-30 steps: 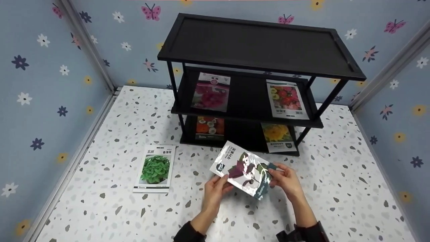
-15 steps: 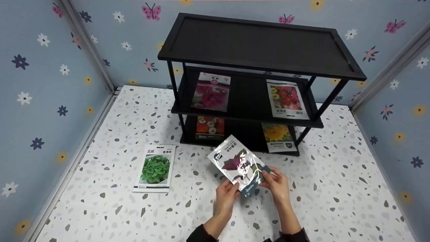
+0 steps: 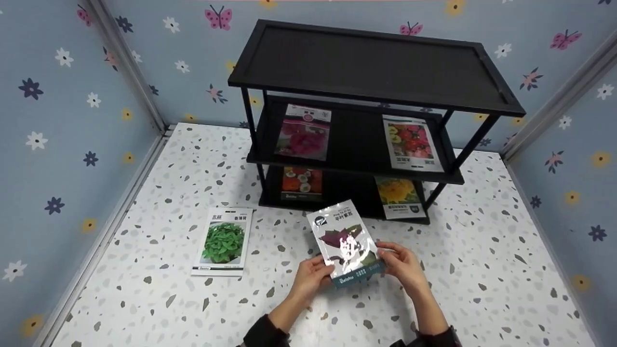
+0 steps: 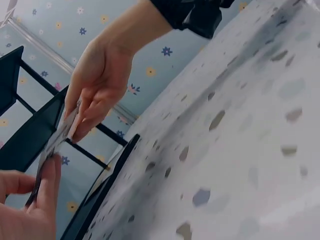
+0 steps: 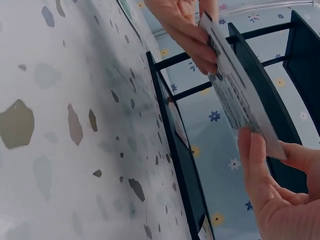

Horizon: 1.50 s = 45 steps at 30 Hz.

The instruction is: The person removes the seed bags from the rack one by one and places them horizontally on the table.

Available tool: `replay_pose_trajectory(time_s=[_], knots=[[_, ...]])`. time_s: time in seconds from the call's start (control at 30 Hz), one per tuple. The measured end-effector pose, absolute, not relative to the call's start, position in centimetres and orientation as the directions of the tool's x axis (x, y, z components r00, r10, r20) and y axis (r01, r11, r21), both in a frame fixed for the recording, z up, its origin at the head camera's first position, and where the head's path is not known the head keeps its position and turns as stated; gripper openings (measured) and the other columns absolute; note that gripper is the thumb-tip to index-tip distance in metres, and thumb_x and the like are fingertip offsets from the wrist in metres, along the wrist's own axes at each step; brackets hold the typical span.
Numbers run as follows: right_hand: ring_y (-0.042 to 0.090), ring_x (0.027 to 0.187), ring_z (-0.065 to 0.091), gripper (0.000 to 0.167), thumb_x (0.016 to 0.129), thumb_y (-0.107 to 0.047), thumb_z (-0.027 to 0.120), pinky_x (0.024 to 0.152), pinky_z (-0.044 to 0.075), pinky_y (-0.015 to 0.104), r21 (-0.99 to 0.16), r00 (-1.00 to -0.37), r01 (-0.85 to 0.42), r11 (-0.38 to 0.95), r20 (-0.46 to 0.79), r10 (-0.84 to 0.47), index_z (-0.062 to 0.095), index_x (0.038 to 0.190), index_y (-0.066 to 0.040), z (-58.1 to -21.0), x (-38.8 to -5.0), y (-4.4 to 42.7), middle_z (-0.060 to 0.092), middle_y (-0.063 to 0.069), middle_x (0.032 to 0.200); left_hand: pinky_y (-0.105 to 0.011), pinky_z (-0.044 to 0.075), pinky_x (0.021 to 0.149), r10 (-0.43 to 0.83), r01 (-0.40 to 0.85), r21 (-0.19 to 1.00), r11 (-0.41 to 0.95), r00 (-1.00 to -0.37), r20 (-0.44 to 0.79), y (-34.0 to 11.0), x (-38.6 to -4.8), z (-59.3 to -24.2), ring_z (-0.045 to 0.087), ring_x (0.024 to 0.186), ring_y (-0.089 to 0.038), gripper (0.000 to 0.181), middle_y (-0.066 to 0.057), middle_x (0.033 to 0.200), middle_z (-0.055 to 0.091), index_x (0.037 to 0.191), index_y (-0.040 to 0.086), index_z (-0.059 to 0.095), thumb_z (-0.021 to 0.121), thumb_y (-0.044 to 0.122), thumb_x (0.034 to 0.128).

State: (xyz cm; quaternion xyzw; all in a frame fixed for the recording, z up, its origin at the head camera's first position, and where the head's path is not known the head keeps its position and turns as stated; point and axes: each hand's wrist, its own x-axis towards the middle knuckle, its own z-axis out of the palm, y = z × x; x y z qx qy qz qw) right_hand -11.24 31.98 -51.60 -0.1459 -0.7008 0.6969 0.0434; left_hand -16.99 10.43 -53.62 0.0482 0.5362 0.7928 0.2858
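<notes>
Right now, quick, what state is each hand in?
Left hand: holding the purple-leaf packet, pinched at its left edge.
Right hand: holding the same packet, pinched at its right edge.

The rack [image 3: 366, 62] stands towards the back of the bench [image 3: 482, 260], before the back wall [image 3: 328, 9]. Its middle shelf [image 3: 356, 140] bears a first packet [image 3: 304, 132] at the left and a second packet [image 3: 412, 143] at the right. On the bottom shelf [image 3: 344, 190], a third packet [image 3: 302, 184] lies left, a fourth packet [image 3: 399, 196] right. Before the rack, a fifth packet [image 3: 337, 221] is above the bench, between left hand [image 3: 309, 278] and right hand [image 3: 404, 266]. A sixth packet [image 3: 222, 242] lies on the bench, left of both.
</notes>
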Motion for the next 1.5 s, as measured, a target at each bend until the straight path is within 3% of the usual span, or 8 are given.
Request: replay_pose_trajectory(time_s=[0.17, 0.43, 0.53, 0.67, 0.9, 1.3, 1.5], knots=[[0.013, 0.068, 0.058, 0.037, 0.086, -0.008, 0.056, 0.059, 0.049, 0.024, -0.962, -0.934, 0.272, -0.017, -0.268, 0.238, 0.047, 0.115, 0.013, -51.1, -10.9, 31.8, 0.063, 0.008, 0.085, -0.022, 0.051, 0.063, 0.625, -0.425, 0.88, -0.213, -0.751, -0.212, 9.3, -17.4, -53.9, 0.06, 0.065, -0.01, 0.035, -0.011, 0.08, 0.065, 0.114, -0.017, 0.047, 0.054, -0.007, 0.0807], [0.015, 0.07, 0.06, 0.034, 0.083, 0.0, 0.058, 0.064, 0.052, 0.029, -0.968, -0.942, 0.248, -0.034, -0.249, 0.224, 0.046, 0.111, 0.016, -51.7, -10.4, 31.4, 0.063, 0.008, 0.082, -0.021, 0.05, 0.06, 0.676, -0.416, 0.901, -0.127, -0.701, -0.228, 8.6, -17.8, -54.2, 0.057, 0.06, -0.008, 0.025, -0.005, 0.071, 0.062, 0.102, -0.018, 0.052, 0.053, -0.008, 0.0796], [0.015, 0.068, 0.059, 0.033, 0.082, 0.001, 0.059, 0.06, 0.052, 0.028, -0.974, -0.94, 0.227, -0.029, -0.226, 0.257, 0.048, 0.109, 0.016, -51.9, -10.4, 31.0, 0.061, 0.009, 0.08, -0.02, 0.05, 0.059, 0.654, -0.376, 0.92, -0.109, -0.724, -0.219, 8.4, -17.9, -54.3, 0.056, 0.06, -0.007, 0.026, -0.006, 0.073, 0.064, 0.102, -0.018, 0.051, 0.055, -0.006, 0.0797], [0.016, 0.067, 0.059, 0.032, 0.081, 0.003, 0.059, 0.058, 0.052, 0.028, -0.98, -0.931, 0.198, -0.037, -0.2, 0.307, 0.048, 0.109, 0.016, -52.3, -10.4, 30.1, 0.06, 0.01, 0.078, -0.025, 0.052, 0.063, 0.558, -0.304, 0.948, -0.091, -0.804, -0.205, 8.1, -18.0, -54.5, 0.059, 0.064, -0.008, 0.029, -0.015, 0.081, 0.065, 0.103, -0.019, 0.051, 0.059, -0.005, 0.0779], [0.016, 0.066, 0.06, 0.033, 0.08, 0.003, 0.06, 0.058, 0.053, 0.03, -0.986, -0.922, 0.167, -0.021, -0.163, 0.35, 0.049, 0.109, 0.016, -53.1, -10.8, 28.3, 0.061, 0.015, 0.082, -0.021, 0.049, 0.055, 0.358, -0.187, 0.98, -0.06, -0.921, -0.154, 7.5, -18.2, -54.4, 0.059, 0.061, -0.014, 0.026, -0.02, 0.076, 0.064, 0.096, -0.017, 0.057, 0.065, -0.006, 0.0733], [0.025, 0.073, 0.062, 0.031, 0.087, -0.004, 0.054, 0.063, 0.053, 0.034, -0.993, -0.977, 0.1, 0.055, -0.087, 0.196, 0.05, 0.11, 0.016, -53.4, -11.5, 27.6, 0.062, 0.02, 0.087, -0.02, 0.05, 0.063, 0.243, -0.081, 0.997, 0.02, -0.966, -0.083, 5.0, -19.4, -55.4, 0.062, 0.073, -0.024, 0.027, -0.024, 0.082, 0.063, 0.098, -0.017, 0.057, 0.064, -0.005, 0.0752], [0.025, 0.068, 0.061, 0.024, 0.088, -0.008, 0.055, 0.06, 0.052, 0.031, -0.98, -0.973, 0.137, 0.142, -0.106, 0.205, 0.055, 0.1, 0.012, -52.6, -11.6, 27.9, 0.062, 0.02, 0.082, -0.019, 0.05, 0.062, 0.201, -0.036, 0.997, 0.075, -0.978, -0.051, 2.9, -20.3, -56.1, 0.063, 0.072, -0.026, 0.026, -0.024, 0.079, 0.063, 0.097, -0.017, 0.057, 0.065, -0.006, 0.0747]])
